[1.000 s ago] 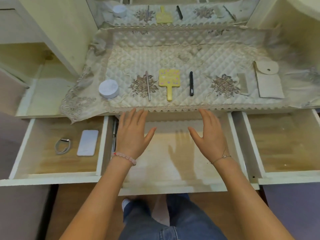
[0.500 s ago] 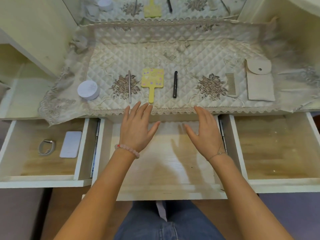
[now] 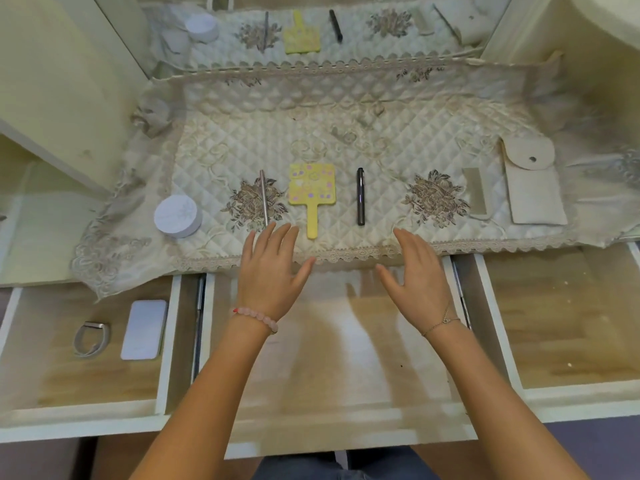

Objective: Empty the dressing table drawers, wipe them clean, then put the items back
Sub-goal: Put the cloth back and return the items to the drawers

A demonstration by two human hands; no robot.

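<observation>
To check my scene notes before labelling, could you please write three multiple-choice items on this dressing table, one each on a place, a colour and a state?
1. Where does the grey wristband lie?
A) in the left drawer
B) in the middle drawer
C) on the quilted cloth

2. What colour is the hand mirror?
A) pink
B) yellow
C) black

3. How are the left hand and the right hand?
A) both gripping the pouch
B) one holding the comb
C) both open, holding nothing

Key:
1 A: it sits beside the flat white device there.
2 B: its face and handle are yellow.
3 C: the fingers are straight and spread, with nothing in them.
</observation>
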